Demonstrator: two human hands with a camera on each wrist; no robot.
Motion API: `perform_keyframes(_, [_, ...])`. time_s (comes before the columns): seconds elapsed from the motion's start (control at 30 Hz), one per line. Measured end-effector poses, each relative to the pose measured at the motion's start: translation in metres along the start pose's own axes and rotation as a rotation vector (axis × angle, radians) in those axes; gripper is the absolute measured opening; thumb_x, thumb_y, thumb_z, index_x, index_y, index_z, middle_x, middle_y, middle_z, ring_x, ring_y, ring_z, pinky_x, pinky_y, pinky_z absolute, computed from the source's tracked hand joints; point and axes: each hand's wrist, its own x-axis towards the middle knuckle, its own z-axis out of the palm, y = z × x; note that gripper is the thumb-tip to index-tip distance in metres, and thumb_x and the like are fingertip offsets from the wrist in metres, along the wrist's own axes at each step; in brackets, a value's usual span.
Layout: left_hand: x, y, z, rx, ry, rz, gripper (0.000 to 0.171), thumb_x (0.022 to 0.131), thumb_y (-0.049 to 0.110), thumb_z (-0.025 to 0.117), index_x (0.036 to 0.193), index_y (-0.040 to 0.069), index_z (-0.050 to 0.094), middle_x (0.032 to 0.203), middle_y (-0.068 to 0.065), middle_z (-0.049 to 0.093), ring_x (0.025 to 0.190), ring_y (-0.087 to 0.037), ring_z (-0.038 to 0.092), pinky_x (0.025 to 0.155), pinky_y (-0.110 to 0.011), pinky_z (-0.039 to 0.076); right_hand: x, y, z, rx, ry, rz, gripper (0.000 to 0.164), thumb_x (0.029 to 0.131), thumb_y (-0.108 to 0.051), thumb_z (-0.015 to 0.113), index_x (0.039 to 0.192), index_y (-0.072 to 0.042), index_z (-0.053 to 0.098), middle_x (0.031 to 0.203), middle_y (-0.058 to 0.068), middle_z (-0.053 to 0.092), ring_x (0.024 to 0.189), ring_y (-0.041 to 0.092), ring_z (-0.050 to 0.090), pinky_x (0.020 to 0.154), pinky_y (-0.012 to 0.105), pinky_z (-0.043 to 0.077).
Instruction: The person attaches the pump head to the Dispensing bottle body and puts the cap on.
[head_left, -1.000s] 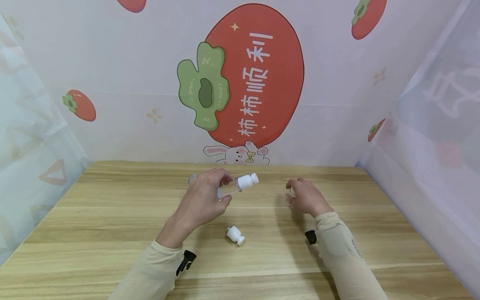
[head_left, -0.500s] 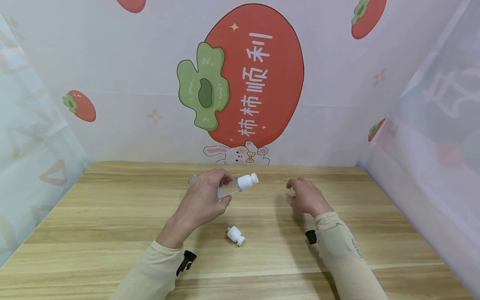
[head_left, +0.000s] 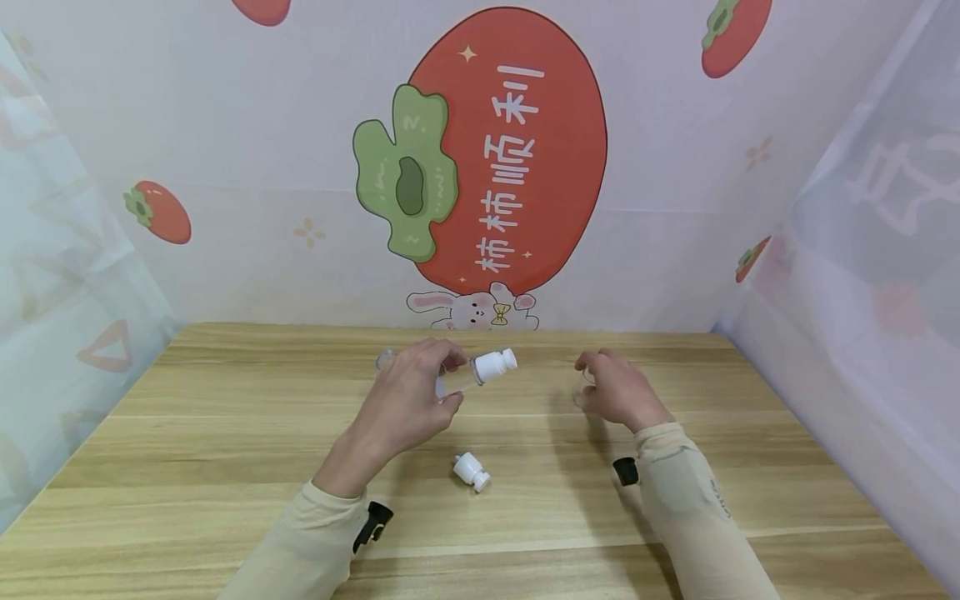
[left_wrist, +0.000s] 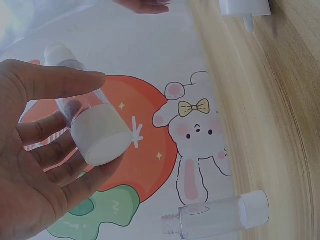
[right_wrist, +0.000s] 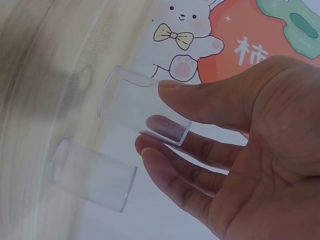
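Observation:
My left hand (head_left: 405,396) holds a small clear pump bottle (left_wrist: 101,134) above the table, thumb on one side and fingers on the other. The bottle lies tilted, its white pump top (head_left: 493,365) pointing right and its white base showing in the left wrist view. Farther right, my right hand (head_left: 621,392) pinches a clear cylindrical cap (right_wrist: 131,102) between thumb and fingers. A second clear cap (right_wrist: 95,175) rests on the table below it. Between my forearms lies a loose white pump head (head_left: 471,472).
Another clear bottle (left_wrist: 212,219), with a bare threaded neck and white base, lies on the table near my left hand. The wood-grain table (head_left: 247,467) meets a printed backdrop (head_left: 247,267) at the back, with sheets at both sides.
My right hand has shifted slightly to the right, still holding the clear cap. My left hand and its bottle have hardly moved.

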Motion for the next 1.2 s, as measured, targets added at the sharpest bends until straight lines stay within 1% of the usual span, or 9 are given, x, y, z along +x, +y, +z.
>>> perform_keyframes(0.2, [0.000,0.000,0.000,-0.002,-0.004,-0.001,0.034,0.073,0.000,0.086,0.102,0.006,0.071,0.097,-0.004,0.071,0.088,-0.022,0.068,0.076,-0.043,0.042,-0.001,-0.002,-0.002,-0.020,0.008,-0.004,0.038,0.091,0.001,0.068,0.128,-0.001,0.064,0.121,0.020,0.061,0.103,0.036,0.063,0.085,0.052,0.052])
perform_keyframes(0.3, [0.000,0.000,0.000,-0.007,-0.007,0.002,0.034,0.073,-0.001,0.085,0.103,0.005,0.071,0.098,-0.005,0.072,0.088,-0.022,0.068,0.077,-0.043,0.045,-0.002,-0.004,-0.004,-0.030,0.021,-0.016,0.036,0.091,0.002,0.066,0.127,-0.002,0.064,0.119,0.020,0.061,0.104,0.038,0.063,0.085,0.052,0.052])
perform_keyframes(0.6, [0.000,0.000,0.001,-0.011,-0.009,0.005,0.034,0.073,-0.002,0.085,0.104,0.004,0.071,0.099,-0.006,0.072,0.089,-0.023,0.069,0.078,-0.042,0.050,-0.005,-0.010,-0.010,-0.033,0.068,-0.060,0.034,0.091,0.002,0.066,0.125,-0.002,0.065,0.116,0.020,0.063,0.094,0.035,0.064,0.078,0.048,0.053])
perform_keyframes(0.73, [0.000,0.000,0.001,-0.013,-0.013,0.004,0.035,0.073,-0.002,0.085,0.105,0.003,0.071,0.100,-0.007,0.072,0.089,-0.023,0.069,0.079,-0.042,0.052,-0.008,-0.012,-0.012,-0.039,0.096,-0.087,0.034,0.090,0.002,0.067,0.124,-0.002,0.066,0.114,0.020,0.063,0.093,0.034,0.064,0.078,0.048,0.053])
perform_keyframes(0.87, [0.000,-0.001,0.001,-0.008,-0.016,0.003,0.035,0.073,-0.002,0.085,0.105,0.003,0.071,0.100,-0.008,0.072,0.090,-0.024,0.069,0.079,-0.043,0.051,-0.010,-0.015,-0.015,-0.053,0.126,-0.115,0.034,0.090,0.002,0.069,0.123,-0.001,0.066,0.110,0.019,0.064,0.091,0.033,0.064,0.079,0.049,0.053])
perform_keyframes(1.0, [0.000,-0.001,0.000,-0.009,-0.016,0.002,0.035,0.073,-0.002,0.085,0.105,0.003,0.071,0.101,-0.008,0.073,0.090,-0.025,0.069,0.080,-0.043,0.051,-0.011,-0.018,-0.017,-0.060,0.155,-0.133,0.033,0.090,0.001,0.071,0.123,-0.001,0.066,0.106,0.016,0.064,0.083,0.028,0.062,0.074,0.046,0.053])
perform_keyframes(1.2, [0.000,0.000,0.000,-0.011,-0.018,0.000,0.035,0.074,-0.002,0.084,0.105,0.003,0.070,0.101,-0.008,0.073,0.090,-0.022,0.068,0.081,-0.042,0.053,-0.016,-0.025,-0.022,-0.052,0.212,-0.173,0.033,0.089,-0.001,0.072,0.121,-0.001,0.066,0.104,0.013,0.063,0.079,0.025,0.059,0.073,0.046,0.051])
